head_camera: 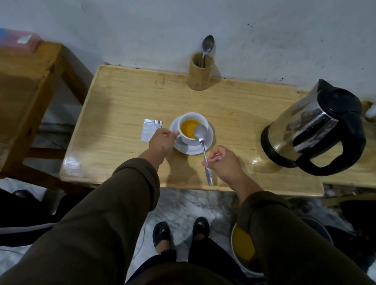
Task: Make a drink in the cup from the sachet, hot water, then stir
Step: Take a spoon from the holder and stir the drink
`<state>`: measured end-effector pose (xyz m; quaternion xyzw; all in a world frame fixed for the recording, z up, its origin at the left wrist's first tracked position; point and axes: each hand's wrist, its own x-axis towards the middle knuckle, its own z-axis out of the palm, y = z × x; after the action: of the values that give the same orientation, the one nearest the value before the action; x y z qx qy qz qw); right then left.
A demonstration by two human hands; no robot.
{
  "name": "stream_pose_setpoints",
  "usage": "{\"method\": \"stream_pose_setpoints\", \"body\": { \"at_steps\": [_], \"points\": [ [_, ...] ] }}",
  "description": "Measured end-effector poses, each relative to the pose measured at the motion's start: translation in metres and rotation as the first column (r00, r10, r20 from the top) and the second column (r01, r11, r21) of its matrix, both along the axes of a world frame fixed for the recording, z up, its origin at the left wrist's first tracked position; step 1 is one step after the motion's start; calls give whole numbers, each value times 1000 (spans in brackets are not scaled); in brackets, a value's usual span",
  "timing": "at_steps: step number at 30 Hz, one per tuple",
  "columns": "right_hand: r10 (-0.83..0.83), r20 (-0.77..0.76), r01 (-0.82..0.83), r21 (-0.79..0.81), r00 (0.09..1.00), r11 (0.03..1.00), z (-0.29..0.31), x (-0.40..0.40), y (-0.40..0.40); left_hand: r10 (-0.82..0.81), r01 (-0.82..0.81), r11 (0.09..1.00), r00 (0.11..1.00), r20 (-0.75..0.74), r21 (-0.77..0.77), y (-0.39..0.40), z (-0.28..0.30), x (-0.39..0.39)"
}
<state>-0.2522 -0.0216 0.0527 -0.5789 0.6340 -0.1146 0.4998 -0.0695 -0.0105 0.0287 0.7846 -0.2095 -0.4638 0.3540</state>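
One cup (193, 129) is sitting on one saucer (207, 144) near the middle of the counter (130, 97), slightly toward its front edge. The cup is holding an orange-yellow drink (187, 128).

Two spoons are showing. One spoon (201, 141) is being gripped by the right hand (222, 165), fingers closed around the lower handle; its bowl is lying over the cup's right rim, and whether it is touching the liquid cannot be told. The second spoon (206, 48) is standing upright in one wooden holder (199, 72) at the counter's back edge.

The left hand (161, 140) is pinching the cup at its left side, where the handle would be; the handle itself is hidden by the fingers.

One sachet (150, 129), silver and flat, is lying on the counter just left of the saucer, with the left hand partly overlapping its lower right corner.

One kettle (316, 127), steel with black lid and handle, is standing toward the counter's right edge, well apart from the cup.

The counter is pale varnished wood, standing against a scuffed white wall (259, 24). A darker wooden chair (17, 97) is standing beyond the counter's left edge. The floor (184, 205) is mottled grey stone. One bowl (241, 247) of yellow liquid is resting on the floor below the counter's front edge, partly hidden by the right sleeve (297, 252).
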Motion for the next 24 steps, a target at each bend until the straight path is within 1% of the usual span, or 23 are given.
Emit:
{"method": "stream_pose_setpoints", "body": {
  "at_steps": [3, 7, 12, 15, 18, 22, 24],
  "points": [
    [-46, 26, 45, 10, 999, 999, -1, -2, -11, 55, -55, 999, 998, -22, -2, 2, -1, -2],
    [-147, 53, 145, 42, 988, 989, -7, -7, -28, 14, -14, 1000, 1000, -27, 6, 2, -4, -4],
    [-257, -47, 259, 44, 965, 965, -21, -18, -44, 50, -51, 998, 999, -12, -29, 2, -7, -11],
    [-292, -121, 300, 59, 949, 952, -27, -26, -55, 85, -85, 996, 996, -14, -40, 2, -10, -15],
    [-268, -167, 283, 73, 949, 956, -33, -28, -66, 123, -123, 991, 992, -13, -46, 2, -10, -18],
    [-210, -181, 230, 96, 961, 968, -36, -25, -75, 157, -157, 987, 987, 9, -44, 1, -11, -22],
    [-137, -178, 162, 134, 975, 978, -37, -26, -78, 176, -175, 984, 984, 14, -45, 0, -13, -22]
  ]
}}
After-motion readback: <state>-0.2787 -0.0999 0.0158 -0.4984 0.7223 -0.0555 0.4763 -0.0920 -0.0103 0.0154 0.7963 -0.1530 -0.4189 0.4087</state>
